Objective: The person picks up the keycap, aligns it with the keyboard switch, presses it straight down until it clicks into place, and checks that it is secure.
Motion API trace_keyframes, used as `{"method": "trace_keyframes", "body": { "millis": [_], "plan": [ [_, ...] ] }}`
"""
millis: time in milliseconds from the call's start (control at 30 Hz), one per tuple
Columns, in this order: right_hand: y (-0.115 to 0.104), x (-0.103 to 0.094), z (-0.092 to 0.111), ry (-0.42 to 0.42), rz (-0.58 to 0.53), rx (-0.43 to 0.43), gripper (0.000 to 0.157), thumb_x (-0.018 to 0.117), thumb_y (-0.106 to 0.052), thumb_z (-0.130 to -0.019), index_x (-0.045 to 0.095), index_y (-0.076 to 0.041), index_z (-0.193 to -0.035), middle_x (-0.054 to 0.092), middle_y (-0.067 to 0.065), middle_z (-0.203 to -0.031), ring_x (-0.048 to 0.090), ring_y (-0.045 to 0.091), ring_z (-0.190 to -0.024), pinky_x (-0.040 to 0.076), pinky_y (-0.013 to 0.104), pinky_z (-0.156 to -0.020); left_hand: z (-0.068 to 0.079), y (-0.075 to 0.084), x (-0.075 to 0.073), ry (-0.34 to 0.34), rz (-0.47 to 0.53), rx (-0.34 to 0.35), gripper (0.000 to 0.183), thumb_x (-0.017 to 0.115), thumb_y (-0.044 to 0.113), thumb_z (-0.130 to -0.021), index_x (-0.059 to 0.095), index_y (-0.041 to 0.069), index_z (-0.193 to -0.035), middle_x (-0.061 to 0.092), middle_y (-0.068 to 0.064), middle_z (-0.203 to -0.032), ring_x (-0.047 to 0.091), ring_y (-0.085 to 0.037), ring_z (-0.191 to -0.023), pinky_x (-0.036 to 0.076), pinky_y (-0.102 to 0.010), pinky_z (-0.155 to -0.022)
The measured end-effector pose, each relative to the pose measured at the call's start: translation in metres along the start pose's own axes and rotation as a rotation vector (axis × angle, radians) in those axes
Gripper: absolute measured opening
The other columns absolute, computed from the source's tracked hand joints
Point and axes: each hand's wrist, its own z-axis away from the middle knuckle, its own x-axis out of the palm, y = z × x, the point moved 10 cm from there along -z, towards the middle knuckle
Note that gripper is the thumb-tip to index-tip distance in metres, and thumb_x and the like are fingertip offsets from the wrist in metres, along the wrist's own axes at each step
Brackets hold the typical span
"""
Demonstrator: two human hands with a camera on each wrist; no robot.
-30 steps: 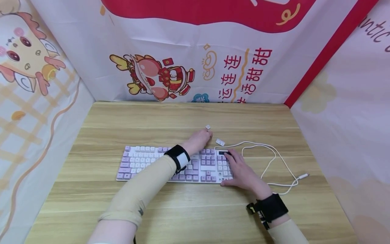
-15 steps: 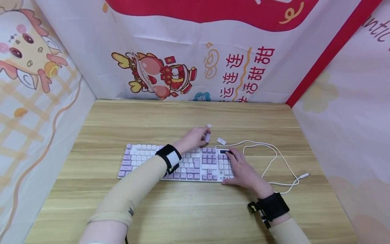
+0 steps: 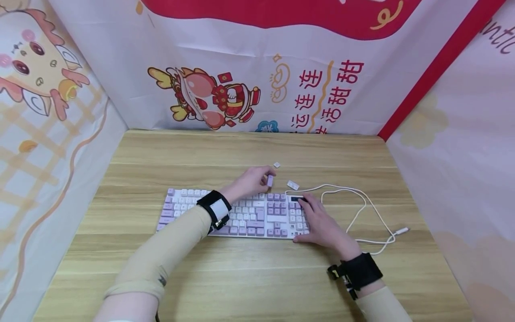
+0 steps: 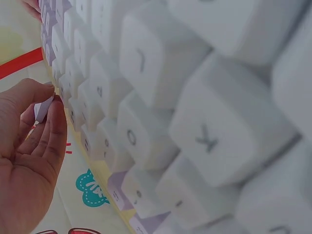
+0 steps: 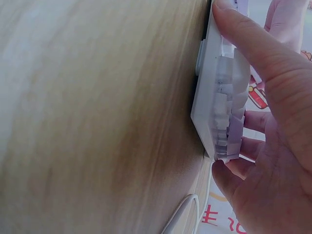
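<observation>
A white and purple keyboard (image 3: 276, 218) lies crosswise on the wooden table. My left hand (image 3: 248, 182) is just over its back edge and pinches a long purple keycap (image 3: 270, 180). In the left wrist view the thumb and fingers close round this keycap (image 4: 43, 108), hiding part of it. My right hand (image 3: 325, 227) grips the keyboard's right end, thumb at the front edge and fingers over the back. Seen from the right wrist, the fingers (image 5: 251, 146) touch the side of the keys. Behind the keyboard lie a small white keycap (image 3: 276, 165) and a longer white keycap (image 3: 293, 184).
A white cable (image 3: 364, 203) loops out to the right of the keyboard, ending in a plug (image 3: 401, 231). Printed cloth (image 3: 237, 40) stands along the table's back edge and both sides. Wood surface (image 3: 249, 277) stretches in front of the keyboard.
My left hand has drawn back leftward from beside the small white keycap, and the purple keycap in its fingers now shows. The right hand stays on the keyboard's right end.
</observation>
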Motion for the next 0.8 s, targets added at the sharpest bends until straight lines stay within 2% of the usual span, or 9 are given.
{"method": "trace_keyframes", "body": {
  "millis": [267,500,800],
  "plan": [
    [0.001,0.0,0.0,0.002,-0.003,-0.003,0.119,0.089,-0.051,-0.065,0.03,0.004,-0.152,0.022,0.027,-0.161,0.025,0.046,-0.148,0.033,0.057,-0.118,0.006,0.003,-0.004,0.034,-0.018,0.051,0.049,0.074,0.006,-0.085,0.058,0.011,-0.132,0.058,-0.005,-0.131,0.065,-0.013,-0.101,0.057,-0.024,-0.087],
    [0.001,0.0,0.0,-0.001,-0.008,-0.006,0.119,0.089,-0.052,-0.066,0.029,0.003,-0.153,0.022,0.026,-0.161,0.025,0.045,-0.149,0.033,0.057,-0.119,0.017,0.005,-0.011,0.036,-0.038,0.071,0.048,0.076,0.017,-0.087,0.059,0.014,-0.132,0.063,-0.001,-0.128,0.063,-0.01,-0.102,0.056,-0.025,-0.087],
    [0.006,0.0,0.002,-0.029,-0.048,-0.017,0.119,0.09,-0.048,-0.065,0.027,0.0,-0.155,0.019,0.023,-0.164,0.018,0.042,-0.152,0.03,0.056,-0.12,0.028,0.008,-0.013,0.034,-0.072,0.114,0.046,0.078,0.017,-0.086,0.063,0.014,-0.128,0.066,0.001,-0.123,0.063,-0.013,-0.104,0.055,-0.026,-0.088]
  ]
}}
